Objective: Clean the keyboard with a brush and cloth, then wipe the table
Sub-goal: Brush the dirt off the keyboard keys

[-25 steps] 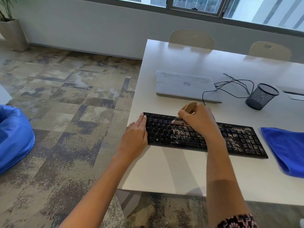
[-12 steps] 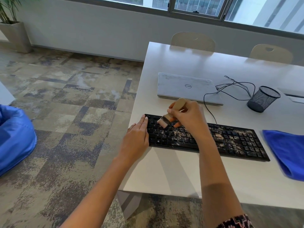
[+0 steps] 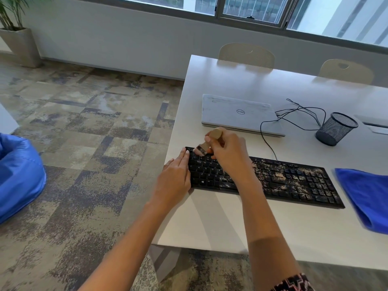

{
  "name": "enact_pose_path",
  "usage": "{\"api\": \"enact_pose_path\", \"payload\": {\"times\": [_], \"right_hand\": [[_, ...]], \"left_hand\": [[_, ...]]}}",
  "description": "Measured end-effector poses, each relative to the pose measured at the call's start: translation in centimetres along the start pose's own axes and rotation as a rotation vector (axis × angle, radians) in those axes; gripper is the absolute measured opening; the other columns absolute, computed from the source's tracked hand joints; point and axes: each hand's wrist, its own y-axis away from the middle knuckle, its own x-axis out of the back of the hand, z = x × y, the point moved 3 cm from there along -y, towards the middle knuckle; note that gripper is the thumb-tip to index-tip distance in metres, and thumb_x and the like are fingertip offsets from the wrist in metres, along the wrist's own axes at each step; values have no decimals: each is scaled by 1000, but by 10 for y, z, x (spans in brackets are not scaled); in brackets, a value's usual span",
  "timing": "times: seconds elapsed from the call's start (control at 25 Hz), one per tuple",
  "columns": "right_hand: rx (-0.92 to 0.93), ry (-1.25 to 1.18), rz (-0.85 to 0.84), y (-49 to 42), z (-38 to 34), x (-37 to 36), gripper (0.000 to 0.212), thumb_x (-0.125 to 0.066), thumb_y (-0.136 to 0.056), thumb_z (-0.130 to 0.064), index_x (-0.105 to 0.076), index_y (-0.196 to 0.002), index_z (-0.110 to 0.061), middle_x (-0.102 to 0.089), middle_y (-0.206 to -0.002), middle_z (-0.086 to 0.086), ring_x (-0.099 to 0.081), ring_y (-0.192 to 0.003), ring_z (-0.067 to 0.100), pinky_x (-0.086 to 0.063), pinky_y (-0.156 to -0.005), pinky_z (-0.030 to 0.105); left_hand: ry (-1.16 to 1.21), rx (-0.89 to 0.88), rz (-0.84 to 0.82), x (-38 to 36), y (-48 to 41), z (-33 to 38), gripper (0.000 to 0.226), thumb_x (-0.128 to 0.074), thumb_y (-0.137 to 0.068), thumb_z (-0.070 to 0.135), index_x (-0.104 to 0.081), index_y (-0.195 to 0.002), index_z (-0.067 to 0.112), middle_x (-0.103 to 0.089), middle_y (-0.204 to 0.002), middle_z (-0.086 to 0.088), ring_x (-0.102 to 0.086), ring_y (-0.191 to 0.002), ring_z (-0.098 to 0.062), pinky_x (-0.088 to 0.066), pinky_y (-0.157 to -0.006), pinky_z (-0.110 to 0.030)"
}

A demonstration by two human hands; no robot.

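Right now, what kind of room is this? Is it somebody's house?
Probably an office or meeting room, not a house: a long white table with a closed laptop and a keyboard, matching chairs tucked in behind it, and patterned carpet tiles on the floor.

place: office, pretty clearly
clues: white desk [image 3: 273, 223], laptop [image 3: 237, 114], mesh pen cup [image 3: 334, 129], carpet tiles [image 3: 84, 143], big windows [image 3: 252, 7]

Two chairs [image 3: 246, 56] — one keyboard [image 3: 294, 181], brush [image 3: 210, 141], cloth [image 3: 365, 196]
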Motion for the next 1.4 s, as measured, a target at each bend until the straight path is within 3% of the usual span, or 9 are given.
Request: {"api": "enact_pose_path", "payload": {"times": [0.2,0.36,0.4,0.56,0.76,0.96,1.08,1.32,1.4], "right_hand": [[28,24,-11,-7,-5,10,16,-62,-96,-30,-68,-86,-18,-70,-76,-2,-69,-76,18,-59,-74,47],[105,29,-58,2,-14,-1,10,-64,-97,-22,-74,-97,-18,-72,-81,-15,-66,-79,-6,-54,-75,18],[99,29,-91,4,-13,-3,10,-65,-96,-21,-74,-96,-18,-72,-79,-14,-66,-78,-6,-54,-76,18],[53,-30,-158,-3,-12,6,15,-66,-95,-24,-73,-86,-15,-73,-74,0,-71,-77,19,-58,-84,47],[69,13,-83,0,-15,5,13,-66,-96,-24,-77,-99,-18,-76,-89,-9,-69,-85,2,-56,-88,36],[21,-25,-172,1,-11,7,20,-66,-95,-25,-75,-83,-12,-75,-78,1,-71,-78,21,-57,-85,47],[69,7,-90,-1,-15,10,16,-67,-95,-23,-76,-86,-13,-76,-82,0,-70,-82,19,-56,-84,43],[0,20,-144,-1,-3,13,19,-66,-95,-27,-74,-81,-16,-74,-75,3,-71,-77,24,-58,-84,47],[8,10,-104,-3,-3,20,19,-65,-96,-27,-74,-84,-16,-74,-78,2,-70,-78,19,-58,-83,40]], "left_hand": [[5,-6,14,-1,0,-1,51,-37,-102,19,-28,-152,10,-27,-159,-3,-40,-137,-24,-27,-115,-36],[18,-11,13,2,1,1,52,-36,-102,18,-26,-153,10,-26,-159,-3,-37,-139,-21,-25,-116,-34],[18,-15,13,2,1,2,52,-36,-102,18,-26,-153,10,-26,-159,-3,-37,-139,-21,-26,-116,-35],[5,-7,6,0,0,-1,53,-38,-101,18,-26,-152,9,-25,-159,-4,-38,-138,-23,-25,-115,-34],[6,-16,14,0,1,0,52,-36,-102,19,-27,-152,9,-25,-159,-3,-38,-138,-22,-25,-116,-34],[-24,-42,50,-2,-1,-1,55,-28,-98,24,-31,-150,7,-28,-158,-7,-28,-145,-20,-17,-119,-33],[-75,-65,57,-4,-1,-1,60,-22,-95,27,-29,-151,8,-26,-158,-7,-19,-148,-17,-7,-120,-30],[-75,-81,58,-6,-2,-1,69,-7,-92,38,-30,-151,10,-25,-159,-6,-18,-148,-16,-8,-120,-30],[-74,-88,59,-6,-1,1,69,-7,-94,41,-32,-150,10,-27,-158,-6,-19,-148,-16,-9,-121,-31]]}}
